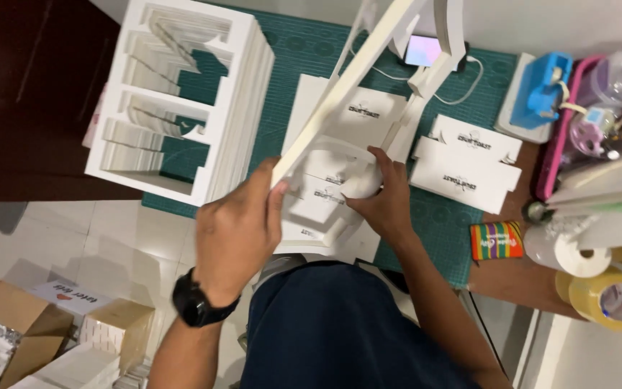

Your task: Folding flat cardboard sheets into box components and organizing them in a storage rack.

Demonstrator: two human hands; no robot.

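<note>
My left hand (237, 229), with a black watch on its wrist, grips the near edge of a large white die-cut cardboard sheet (350, 79) tilted up off the green cutting mat (440, 223). My right hand (383, 198) reaches under that sheet and presses on a flat white box blank (325, 194) still joined to it. More flat white box blanks (466, 169) with a small dark logo lie on the mat to the right.
A tall stack of punched-out white sheet frames (235, 122) stands at the left on the mat. A phone (424, 50) on a cable lies at the back. Tape rolls (610, 295), a blue tool (541, 90) and clutter fill the right. Cardboard boxes (16, 317) sit on the floor.
</note>
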